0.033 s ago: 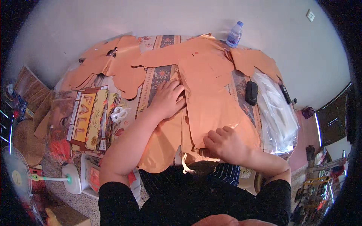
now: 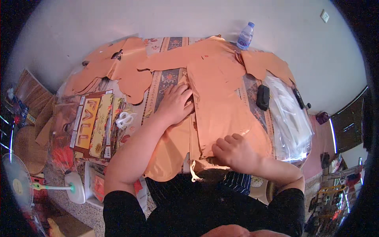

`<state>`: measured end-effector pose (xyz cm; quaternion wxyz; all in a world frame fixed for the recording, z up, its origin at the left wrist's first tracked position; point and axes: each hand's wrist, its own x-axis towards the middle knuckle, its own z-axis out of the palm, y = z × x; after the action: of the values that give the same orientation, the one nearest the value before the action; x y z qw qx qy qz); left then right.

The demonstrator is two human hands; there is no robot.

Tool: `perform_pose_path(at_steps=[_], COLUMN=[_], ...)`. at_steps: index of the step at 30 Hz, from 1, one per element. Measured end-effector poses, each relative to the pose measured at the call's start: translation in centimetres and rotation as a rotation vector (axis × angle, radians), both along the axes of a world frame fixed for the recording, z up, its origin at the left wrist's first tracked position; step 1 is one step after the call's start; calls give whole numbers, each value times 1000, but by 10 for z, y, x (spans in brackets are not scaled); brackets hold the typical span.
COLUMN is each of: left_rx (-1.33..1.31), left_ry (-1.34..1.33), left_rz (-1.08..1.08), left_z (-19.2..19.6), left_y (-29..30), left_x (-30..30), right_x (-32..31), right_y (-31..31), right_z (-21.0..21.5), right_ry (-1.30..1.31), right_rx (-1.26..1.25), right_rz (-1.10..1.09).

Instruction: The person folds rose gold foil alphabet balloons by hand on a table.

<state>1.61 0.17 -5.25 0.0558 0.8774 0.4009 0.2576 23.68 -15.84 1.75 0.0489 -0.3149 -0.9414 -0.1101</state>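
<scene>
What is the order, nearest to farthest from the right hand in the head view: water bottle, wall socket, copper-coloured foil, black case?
From the right hand:
1. Copper-coloured foil: directly against it.
2. Black case: ahead, slightly right.
3. Water bottle: table's far edge.
4. Wall socket: upper right, on the wall.

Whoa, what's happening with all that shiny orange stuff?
A person is handling flat, shiny orange sheets on a table. Their left hand is at the left edge of a long orange sheet, and their right hand is curled at its near end; I can't see whether either is gripping it. More orange pieces lie farther back. Flat packages are on the left, with clear plastic bags and a black case on the right.
</scene>
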Motion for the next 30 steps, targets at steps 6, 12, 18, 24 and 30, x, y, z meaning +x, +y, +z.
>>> perform_pose_path(at_steps=[6, 12, 18, 24, 30], left_rx=[20, 11, 13, 28, 14], left_ry=[43, 37, 53, 34, 17], left_rz=[1, -13, 20, 1, -12], left_z=[-5, -1, 0, 0, 1], left_y=[3, 0, -4, -2, -2], left_x=[-1, -1, -1, 0, -3], right_x=[-7, -8, -7, -6, -7], right_y=[-7, -7, -9, -6, 11], right_z=[-9, -6, -8, -1, 26], right_ry=[15, 37, 120, 116, 308], right_rx=[-134, -235, -365, -565, -745], right_rz=[57, 73, 87, 98, 90])
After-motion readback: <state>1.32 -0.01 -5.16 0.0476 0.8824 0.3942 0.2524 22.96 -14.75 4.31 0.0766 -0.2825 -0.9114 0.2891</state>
